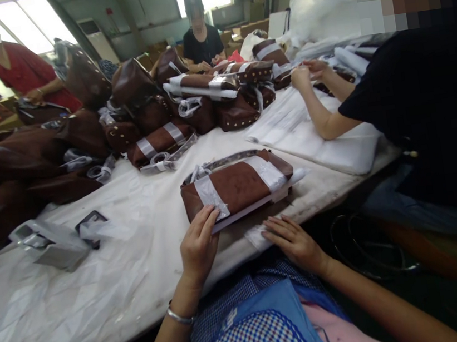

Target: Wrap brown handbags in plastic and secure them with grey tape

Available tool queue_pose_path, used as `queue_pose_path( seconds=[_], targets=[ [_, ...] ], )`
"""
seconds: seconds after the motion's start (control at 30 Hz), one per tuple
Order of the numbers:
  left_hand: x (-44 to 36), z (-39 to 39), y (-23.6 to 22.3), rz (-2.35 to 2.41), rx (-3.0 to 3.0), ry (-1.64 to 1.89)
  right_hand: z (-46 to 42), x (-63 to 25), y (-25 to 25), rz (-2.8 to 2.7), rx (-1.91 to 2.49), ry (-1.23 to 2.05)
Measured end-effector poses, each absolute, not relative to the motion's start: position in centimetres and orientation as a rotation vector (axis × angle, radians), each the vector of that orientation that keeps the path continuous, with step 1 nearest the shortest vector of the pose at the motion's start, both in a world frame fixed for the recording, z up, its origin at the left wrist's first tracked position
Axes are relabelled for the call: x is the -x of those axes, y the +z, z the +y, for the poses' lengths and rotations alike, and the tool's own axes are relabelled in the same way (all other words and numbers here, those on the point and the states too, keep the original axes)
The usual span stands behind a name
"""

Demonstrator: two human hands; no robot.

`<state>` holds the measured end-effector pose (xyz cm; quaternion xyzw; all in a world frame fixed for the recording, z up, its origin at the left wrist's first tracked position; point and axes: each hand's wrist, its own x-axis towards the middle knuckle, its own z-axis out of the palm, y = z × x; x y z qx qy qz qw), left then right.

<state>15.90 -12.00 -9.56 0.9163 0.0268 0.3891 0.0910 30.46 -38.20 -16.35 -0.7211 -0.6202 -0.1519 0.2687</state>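
A brown handbag (pixel 241 187) lies on the cloth-covered table in front of me, with two clear plastic bands wrapped around it and a white strip along its front edge. My left hand (pixel 199 242) grips the bag's near left corner, fingers over the left plastic band (pixel 211 195); its thumb is mostly hidden. My right hand (pixel 295 243) rests at the table's edge with fingers stretched out and holds nothing. Its fingertips touch a small piece of clear plastic (pixel 256 238). The bag's strap (pixel 227 161) runs along its back.
To the left sits a grey tape dispenser (pixel 51 245) beside a small black object (pixel 91 225). Brown bags (pixel 133 85) are piled behind. At right, a co-worker's hands (pixel 307 72) are above a stack of plastic sheets (pixel 325 136). Two other people stand beyond the pile.
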Motion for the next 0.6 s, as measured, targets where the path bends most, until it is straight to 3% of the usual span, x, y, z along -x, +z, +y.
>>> queue_pose_path(
  seconds=[0.3,0.6],
  targets=[
    [-16.3,-12.2,-8.0,0.196,-2.716,1.031,-35.3,-28.8,-15.0,-1.799,1.555,-0.35],
    [-15.9,-11.9,-10.3,0.016,-2.784,1.103,-34.3,-26.6,-15.4,-1.905,1.407,-0.354]
  ],
)
